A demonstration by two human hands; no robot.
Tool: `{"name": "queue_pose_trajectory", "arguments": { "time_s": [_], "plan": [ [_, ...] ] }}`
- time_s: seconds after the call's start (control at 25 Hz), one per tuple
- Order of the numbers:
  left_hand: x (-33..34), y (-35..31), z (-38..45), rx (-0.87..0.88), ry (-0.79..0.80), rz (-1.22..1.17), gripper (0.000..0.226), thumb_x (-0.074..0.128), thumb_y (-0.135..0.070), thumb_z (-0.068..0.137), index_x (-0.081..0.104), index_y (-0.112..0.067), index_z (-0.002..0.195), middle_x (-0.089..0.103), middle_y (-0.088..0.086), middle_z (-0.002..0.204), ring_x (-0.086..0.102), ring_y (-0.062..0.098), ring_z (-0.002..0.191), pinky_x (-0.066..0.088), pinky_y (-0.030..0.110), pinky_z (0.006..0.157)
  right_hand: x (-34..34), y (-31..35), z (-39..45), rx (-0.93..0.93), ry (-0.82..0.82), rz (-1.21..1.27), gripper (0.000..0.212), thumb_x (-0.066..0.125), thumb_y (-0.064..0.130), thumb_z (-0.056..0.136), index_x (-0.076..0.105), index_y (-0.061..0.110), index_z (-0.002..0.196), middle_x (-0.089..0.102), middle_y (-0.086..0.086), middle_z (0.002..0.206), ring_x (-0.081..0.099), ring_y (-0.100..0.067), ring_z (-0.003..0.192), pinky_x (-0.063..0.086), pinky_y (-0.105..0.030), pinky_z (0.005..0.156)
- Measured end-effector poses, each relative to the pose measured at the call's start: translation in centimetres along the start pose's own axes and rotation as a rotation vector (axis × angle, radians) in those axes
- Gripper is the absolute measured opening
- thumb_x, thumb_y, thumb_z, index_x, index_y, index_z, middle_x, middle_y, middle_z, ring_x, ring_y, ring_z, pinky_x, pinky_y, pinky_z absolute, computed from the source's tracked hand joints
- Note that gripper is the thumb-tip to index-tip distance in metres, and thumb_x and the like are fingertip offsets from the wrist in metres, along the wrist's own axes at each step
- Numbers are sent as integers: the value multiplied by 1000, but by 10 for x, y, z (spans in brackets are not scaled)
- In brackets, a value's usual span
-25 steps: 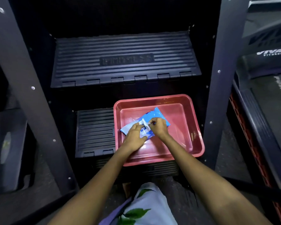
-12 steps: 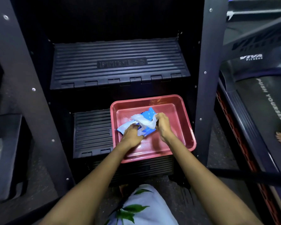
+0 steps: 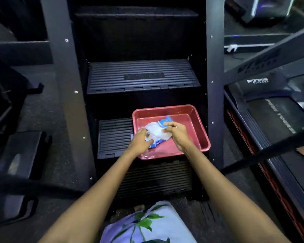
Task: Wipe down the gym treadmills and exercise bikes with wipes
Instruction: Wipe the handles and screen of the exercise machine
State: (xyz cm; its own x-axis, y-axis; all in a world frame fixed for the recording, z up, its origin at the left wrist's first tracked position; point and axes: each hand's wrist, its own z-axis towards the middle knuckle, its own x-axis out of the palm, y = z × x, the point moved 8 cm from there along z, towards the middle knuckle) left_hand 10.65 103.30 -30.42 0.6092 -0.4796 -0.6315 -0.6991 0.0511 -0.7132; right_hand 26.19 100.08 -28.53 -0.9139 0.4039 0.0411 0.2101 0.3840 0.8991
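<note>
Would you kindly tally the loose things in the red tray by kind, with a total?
Blue wipes packet: 1, held down by the left hand
White wipe: 1, pinched by the right hand
Total: 2 in the red tray

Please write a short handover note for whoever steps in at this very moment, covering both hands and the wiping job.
Left hand: holds the blue wipes pack down inside the red tray.
Right hand: pinches a white wipe, mostly drawn out of the pack.
The tray sits on the lower black step; a treadmill stands to the right.
Done: wipe nearly out.
Left: free the wipe, then wipe down all treadmills and bikes.
</note>
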Motion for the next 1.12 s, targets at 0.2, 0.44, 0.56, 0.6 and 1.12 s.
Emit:
{"name": "queue_pose_trajectory", "arguments": {
  "time_s": [0.2, 0.44, 0.56, 0.6, 1.12],
  "plan": [
    [-29, 6, -86, 9, -126, -35, 53, 63, -10, 87, 44, -3, 136, 46, 14, 140, 43, 24, 129, 28, 21, 100, 19, -2, -59, -45, 46, 15, 25, 56, -20, 73, 67, 2, 79, 64, -9, 83, 57, -20, 77, 48, -27, 72],
    [-46, 49, -226, -89, -296, -93, 52, 61, -17, 91, 43, -5, 137, 48, 11, 140, 44, 22, 129, 32, 24, 101, 51, -30, -166, -134, 183, -97, 27, 56, -19, 74, 64, 6, 69, 61, -2, 75, 56, -10, 70, 45, -16, 62],
    [-55, 76, -296, -168, -333, -110, 51, 62, -17, 90, 44, -6, 136, 49, 11, 138, 46, 21, 127, 33, 23, 100, 80, -54, -213, -113, 288, -143, 28, 57, -18, 74, 65, 9, 67, 64, -4, 74, 57, -11, 71, 45, -16, 64],
    [-62, 86, -319, -188, -360, -110, 51, 62, -17, 90, 44, -6, 136, 50, 11, 138, 46, 21, 127, 33, 22, 98, 96, -61, -228, -107, 330, -157, 28, 58, -17, 73, 65, 9, 67, 64, -4, 74, 57, -12, 71, 46, -18, 65],
    [-224, 257, -514, -415, -652, -149, 53, 59, -25, 93, 39, -12, 140, 43, 4, 144, 40, 18, 132, 34, 28, 102, 362, -122, -369, -106, 639, -242, 24, 63, -11, 77, 68, 11, 69, 66, -5, 79, 59, -16, 78, 45, -22, 66]
  ]
}}
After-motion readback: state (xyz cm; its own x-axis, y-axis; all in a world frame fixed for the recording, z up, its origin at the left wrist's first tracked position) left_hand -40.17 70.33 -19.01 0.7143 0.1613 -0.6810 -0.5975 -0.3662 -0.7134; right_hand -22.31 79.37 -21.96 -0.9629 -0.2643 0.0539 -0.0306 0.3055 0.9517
